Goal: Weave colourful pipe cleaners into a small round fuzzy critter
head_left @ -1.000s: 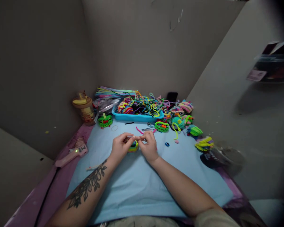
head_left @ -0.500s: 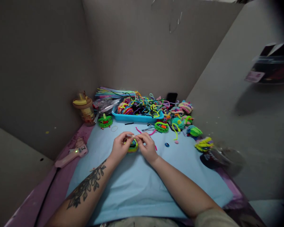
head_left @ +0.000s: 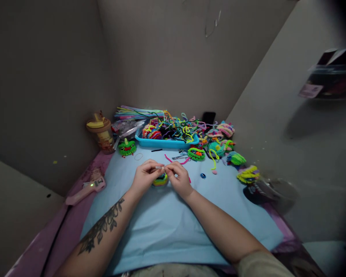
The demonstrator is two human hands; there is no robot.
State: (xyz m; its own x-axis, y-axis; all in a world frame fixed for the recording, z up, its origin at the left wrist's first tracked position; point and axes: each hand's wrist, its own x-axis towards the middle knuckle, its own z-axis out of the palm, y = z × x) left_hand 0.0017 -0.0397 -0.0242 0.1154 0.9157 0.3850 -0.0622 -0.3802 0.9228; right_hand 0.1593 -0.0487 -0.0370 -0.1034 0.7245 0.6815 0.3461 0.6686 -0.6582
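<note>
My left hand (head_left: 145, 177) and my right hand (head_left: 179, 180) meet fingertip to fingertip over the middle of the blue cloth (head_left: 167, 219). Both are closed in a pinch. A small pale bit shows between the fingertips, too small to name. Just below them sits a striped fuzzy piece (head_left: 160, 180) in yellow, green and blue, partly covered by the fingers. Right of my right hand lies a shiny blue bead-like piece (head_left: 203, 176). A pink pipe cleaner (head_left: 185, 162) curves behind my hands.
At the back stands a blue tray (head_left: 167, 144) heaped with pipe-cleaner scraps. Green fuzzy figures (head_left: 127, 147) and other colourful ones (head_left: 248, 175) lie around it. On the left are a lidded cup (head_left: 100, 134) and a pink corded tool (head_left: 85, 192); a dark cap (head_left: 256, 193) is at right.
The right fingers have drawn in closer to the left ones, and the left hand has turned slightly over the striped piece. The view has shifted a little.
</note>
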